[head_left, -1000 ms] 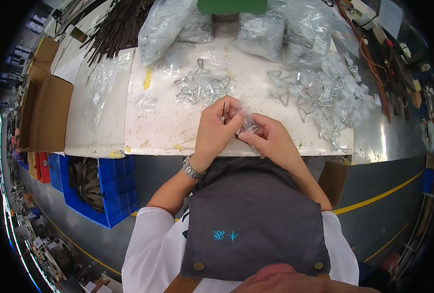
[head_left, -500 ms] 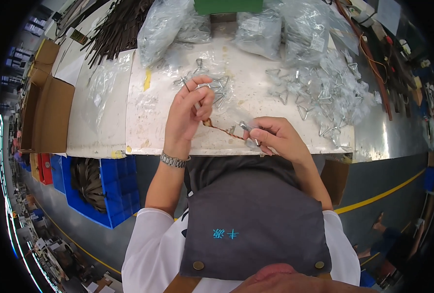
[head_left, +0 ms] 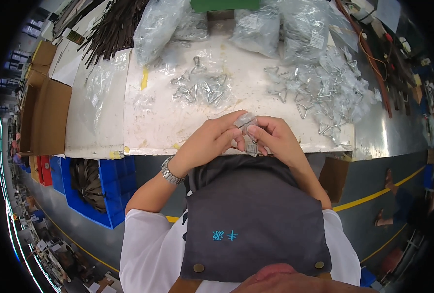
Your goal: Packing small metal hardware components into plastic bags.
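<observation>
Both my hands meet just over the front edge of the table. A small metal buckle (head_left: 250, 148) hangs below the fingers, and a clear plastic wrapper (head_left: 246, 120) sticks up above them. My left hand (head_left: 213, 138), with a metal watch on its wrist, is closed with its fingertips at the buckle and wrapper. My right hand (head_left: 278, 138) pinches the same piece from the other side. The fingers hide how the wrapper and buckle are joined, and the thin brown strap is hidden too. Beyond the hands lies a small pile of triangular metal rings (head_left: 197, 89).
More rings in clear wrappers (head_left: 327, 100) are heaped at the right. Filled plastic bags (head_left: 257, 34) and dark straps (head_left: 113, 30) lie at the back. A cardboard box (head_left: 53, 115) stands left, above a blue crate (head_left: 121, 190) of strap coils. Another person's legs (head_left: 390, 200) show at right.
My left hand has come down and right from above the ring pile to meet my right hand. The brown strap stretched between them is no longer visible; the buckle now shows below the fingers.
</observation>
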Demonstrator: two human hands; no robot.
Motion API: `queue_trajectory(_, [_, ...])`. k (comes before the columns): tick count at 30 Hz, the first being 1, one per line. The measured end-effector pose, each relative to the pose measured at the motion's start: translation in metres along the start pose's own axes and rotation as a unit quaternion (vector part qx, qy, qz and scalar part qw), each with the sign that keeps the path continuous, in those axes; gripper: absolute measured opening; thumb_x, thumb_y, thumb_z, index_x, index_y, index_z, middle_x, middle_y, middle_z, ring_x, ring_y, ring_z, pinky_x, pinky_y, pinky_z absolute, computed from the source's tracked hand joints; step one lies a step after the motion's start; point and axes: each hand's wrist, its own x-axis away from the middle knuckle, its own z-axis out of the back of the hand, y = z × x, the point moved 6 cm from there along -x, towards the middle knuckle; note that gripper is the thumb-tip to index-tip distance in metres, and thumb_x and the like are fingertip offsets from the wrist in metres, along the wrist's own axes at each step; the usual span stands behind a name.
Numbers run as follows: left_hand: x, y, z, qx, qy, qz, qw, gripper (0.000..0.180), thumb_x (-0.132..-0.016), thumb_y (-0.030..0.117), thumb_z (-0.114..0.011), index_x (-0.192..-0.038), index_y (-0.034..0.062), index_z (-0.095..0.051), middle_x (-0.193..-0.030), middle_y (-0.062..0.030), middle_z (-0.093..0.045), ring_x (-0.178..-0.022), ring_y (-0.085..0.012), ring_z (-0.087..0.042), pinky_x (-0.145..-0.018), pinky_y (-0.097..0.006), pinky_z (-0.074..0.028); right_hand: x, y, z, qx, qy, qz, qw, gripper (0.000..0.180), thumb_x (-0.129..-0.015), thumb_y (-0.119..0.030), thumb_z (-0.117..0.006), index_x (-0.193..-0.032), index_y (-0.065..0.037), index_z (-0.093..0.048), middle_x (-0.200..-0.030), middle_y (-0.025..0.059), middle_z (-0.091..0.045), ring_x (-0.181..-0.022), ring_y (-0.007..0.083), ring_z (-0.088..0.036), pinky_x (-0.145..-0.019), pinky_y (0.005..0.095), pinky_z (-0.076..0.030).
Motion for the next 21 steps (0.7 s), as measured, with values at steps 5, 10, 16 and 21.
queue_trajectory(5, [-0.007,-0.031,-0.007,0.178,0.057,0.028,0.982,0.037,-0.104,0.005,-0.055,-0.141,-0.0029,-0.059,-0.08,-0.0075,-0.068,-0.068,-0.0138,-0.064,-0.064,-0.028,-0.051,-0.007,-0.001,-0.009,-0.025,0.027,0.013,0.999,0.027,-0.111,-0.023,-0.058,-0.109,0.001,-0.071,-0.078,-0.0019,-0.061,-0.057,0.0036,-0.05,-0.052,0.0218,-0.041])
queue_trajectory(10, [-0.018,-0.003,0.004,0.0,0.11,-0.054,0.992,0.029,-0.104,0.005,-0.059,-0.132,0.0001,-0.067,-0.079,-0.0056,-0.067,-0.069,-0.0095,-0.061,-0.069,-0.025,-0.052,-0.011,-0.004,0.0,-0.072,0.03,0.022,0.997,0.028,-0.11,-0.022,-0.06,-0.114,0.003,-0.073,-0.078,-0.0019,-0.061,-0.057,0.0036,-0.05,-0.051,0.0216,-0.041])
queue_trajectory(16, [-0.015,-0.002,0.08,-0.168,0.202,-0.071,0.962,0.026,-0.1,0.01,-0.067,-0.124,0.0023,-0.07,-0.084,-0.0103,-0.073,-0.073,-0.0128,-0.066,-0.074,-0.029,-0.053,0.008,-0.092,0.117,0.243,0.344,0.167,0.891,0.038,-0.102,-0.017,-0.071,-0.137,-0.002,-0.069,-0.099,0.0025,-0.073,-0.057,0.0049,-0.046,-0.055,0.0227,-0.042])
queue_trajectory(21, [-0.014,-0.048,0.158,-0.45,0.371,-0.052,0.811,0.026,-0.091,0.012,-0.072,-0.116,0.0046,-0.071,-0.098,-0.0172,-0.074,-0.092,-0.0356,-0.072,-0.08,-0.043,-0.058,0.03,-0.12,0.115,0.359,0.451,0.242,0.78,0.05,-0.099,-0.012,-0.072,-0.148,-0.007,-0.061,-0.139,0.0115,-0.066,-0.064,0.0096,-0.05,-0.064,0.0244,-0.047])
